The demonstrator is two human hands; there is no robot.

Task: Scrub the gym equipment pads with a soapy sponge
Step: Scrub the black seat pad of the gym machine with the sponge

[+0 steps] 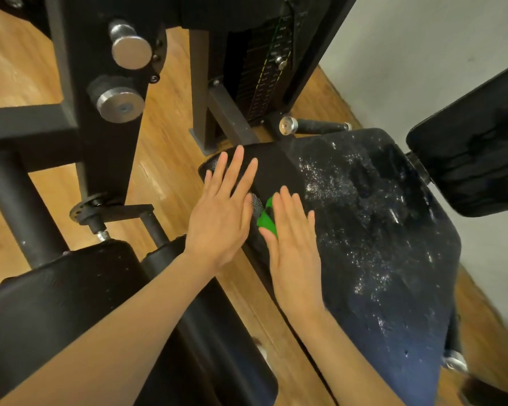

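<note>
Black vinyl covers the seat pad of a weight machine, seen from above by a camera on the person's head; the pad fills the right half of the view and is speckled with white soap foam across its middle and right side. Two bare forearms reach in from the bottom edge. The left hand lies flat at the pad's left front edge, its fingers straight and spread, gripping nothing, with the fingertips over the dark rounded corner of the pad. The right hand lies just beside it, also flat with straight fingers, pressing down on a green sponge; only a small bright green part of the sponge shows at the hand's thumb side, between the two hands, near the pad's left edge. A second black pad, the backrest, stands at an angle at the right edge against a pale grey wall. Behind the seat, a black weight stack with a selector pin rises at top centre, and a short handle with a chrome end cap sticks out near the seat's far edge. More black pads and rollers and the machine's steel frame occupy the left, over a wooden plank floor.
</note>
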